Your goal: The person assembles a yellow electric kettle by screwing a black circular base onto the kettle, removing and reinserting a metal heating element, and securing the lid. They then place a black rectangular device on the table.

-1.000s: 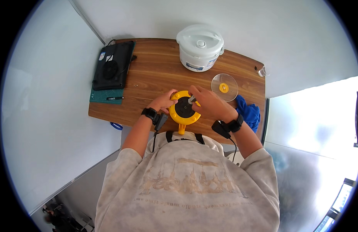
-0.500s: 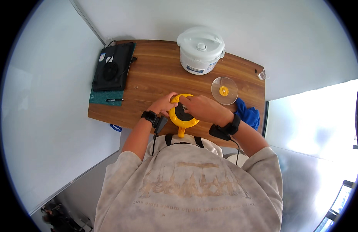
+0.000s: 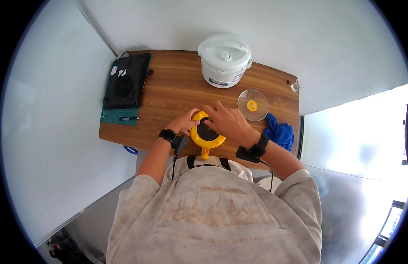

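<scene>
A yellow round pot (image 3: 205,142) lies bottom-up at the table's near edge. It has a black disc (image 3: 206,132) in its underside, small yellow nubs around the rim, and a handle (image 3: 205,153) pointing toward me. My left hand (image 3: 184,122) is closed on the pot's left rim. Above the black disc is my right hand (image 3: 228,122), fingers apart and partly bent, fingertips at the disc; whether they touch it is hard to tell. To the right lies a clear glass lid (image 3: 245,110) with a yellow knob (image 3: 252,105).
A white lidded rice cooker (image 3: 223,61) stands at the back. At the left, a black flat appliance (image 3: 135,83) and a pen (image 3: 129,118) lie on a green mat (image 3: 111,115). A blue cloth (image 3: 279,133) is at the right edge, a small glass (image 3: 296,86) at the back right.
My right hand's fingers have spread and lifted somewhat off the black disc. The left hand keeps its hold on the rim. The whole view has shifted slightly.
</scene>
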`<control>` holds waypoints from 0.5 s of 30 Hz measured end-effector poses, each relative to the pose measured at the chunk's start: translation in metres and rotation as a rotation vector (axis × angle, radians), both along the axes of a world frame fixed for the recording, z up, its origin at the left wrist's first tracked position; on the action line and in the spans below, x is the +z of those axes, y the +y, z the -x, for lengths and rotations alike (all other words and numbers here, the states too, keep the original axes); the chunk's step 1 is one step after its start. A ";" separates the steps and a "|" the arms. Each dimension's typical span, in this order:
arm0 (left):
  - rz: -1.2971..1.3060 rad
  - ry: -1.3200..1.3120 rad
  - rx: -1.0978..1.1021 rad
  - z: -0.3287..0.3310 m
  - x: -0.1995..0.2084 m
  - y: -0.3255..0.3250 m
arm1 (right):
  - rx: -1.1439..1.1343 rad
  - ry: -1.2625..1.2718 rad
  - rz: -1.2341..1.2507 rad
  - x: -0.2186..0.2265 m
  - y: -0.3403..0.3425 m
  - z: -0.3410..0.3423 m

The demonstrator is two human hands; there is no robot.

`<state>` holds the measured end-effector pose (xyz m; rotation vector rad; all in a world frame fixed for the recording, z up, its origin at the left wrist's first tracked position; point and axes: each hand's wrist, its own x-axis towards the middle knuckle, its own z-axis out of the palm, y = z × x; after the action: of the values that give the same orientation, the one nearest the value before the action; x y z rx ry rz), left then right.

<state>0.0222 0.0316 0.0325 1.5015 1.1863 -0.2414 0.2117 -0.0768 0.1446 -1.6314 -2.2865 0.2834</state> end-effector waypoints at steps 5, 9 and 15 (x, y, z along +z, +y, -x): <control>0.054 -0.006 -0.024 -0.001 0.003 0.004 | 0.100 0.064 0.115 -0.003 0.002 -0.004; 0.053 -0.049 -0.011 0.002 -0.004 0.004 | 0.172 0.161 0.172 0.009 0.002 -0.002; 0.010 -0.071 -0.027 0.003 -0.012 0.004 | 0.226 0.207 0.209 0.017 0.012 -0.014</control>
<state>0.0193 0.0356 0.0207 1.5054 1.1078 -0.2103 0.2255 -0.0648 0.1620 -1.3572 -2.3432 0.7317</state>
